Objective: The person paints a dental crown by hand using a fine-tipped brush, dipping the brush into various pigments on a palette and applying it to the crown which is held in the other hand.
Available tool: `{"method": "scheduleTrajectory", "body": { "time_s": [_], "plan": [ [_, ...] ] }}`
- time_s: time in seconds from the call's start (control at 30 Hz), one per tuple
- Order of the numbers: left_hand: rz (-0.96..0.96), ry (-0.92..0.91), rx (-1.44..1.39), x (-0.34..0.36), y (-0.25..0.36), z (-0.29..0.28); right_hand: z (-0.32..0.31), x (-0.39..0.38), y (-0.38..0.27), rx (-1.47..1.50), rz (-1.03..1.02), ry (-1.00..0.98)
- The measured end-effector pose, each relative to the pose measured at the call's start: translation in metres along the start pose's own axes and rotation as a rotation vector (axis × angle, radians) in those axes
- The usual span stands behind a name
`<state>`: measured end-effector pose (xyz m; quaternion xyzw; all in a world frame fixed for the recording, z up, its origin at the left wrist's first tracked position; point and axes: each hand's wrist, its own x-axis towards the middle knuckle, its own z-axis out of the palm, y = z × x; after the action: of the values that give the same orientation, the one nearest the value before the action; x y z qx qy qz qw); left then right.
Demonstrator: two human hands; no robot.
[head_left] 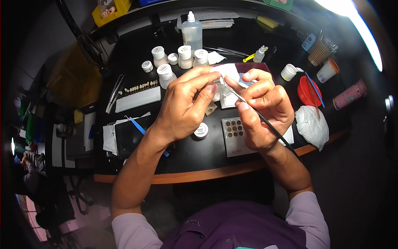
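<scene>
Above the middle of the desk, my left hand (184, 101) pinches a tiny white tooth-like piece (222, 79), perhaps a dental crown, between thumb and fingers. Mostly covered by the fingertips, its exact shape is hard to see. In my right hand (267, 106) is a slim brush (275, 130) with a dark handle and a metal neck, held like a pen. Its tip meets or nearly touches the white piece. Below the hands lie a small white-lidded jar (201, 130) and a pale palette (232, 139) with round brownish wells.
Several white-lidded jars (185, 57) and a clear bottle (192, 32) stand behind my left hand. A tooth shade guide (139, 97), tweezers (115, 93) and blue tweezers (139, 126) are at left. At right are a red bowl (305, 92), crumpled white tissue (313, 126) and a pink can (349, 94).
</scene>
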<state>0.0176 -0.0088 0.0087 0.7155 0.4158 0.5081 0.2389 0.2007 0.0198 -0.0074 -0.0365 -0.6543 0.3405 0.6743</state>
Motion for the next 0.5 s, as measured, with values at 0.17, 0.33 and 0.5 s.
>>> {"method": "scheduleTrajectory", "body": {
  "time_s": [0.17,0.33,0.5],
  "plan": [
    [0.000,-0.019,-0.010,-0.0005,0.0003,0.0012,-0.0022,0.0015,-0.0007,0.018,0.014,0.006],
    [-0.009,-0.026,-0.017,-0.0016,0.0008,0.0017,-0.0013,0.0023,-0.0008,-0.020,-0.010,0.006],
    [0.024,-0.037,-0.021,-0.0016,-0.0017,0.0044,-0.0043,0.0046,-0.0026,-0.161,-0.080,-0.044]
  ]
}}
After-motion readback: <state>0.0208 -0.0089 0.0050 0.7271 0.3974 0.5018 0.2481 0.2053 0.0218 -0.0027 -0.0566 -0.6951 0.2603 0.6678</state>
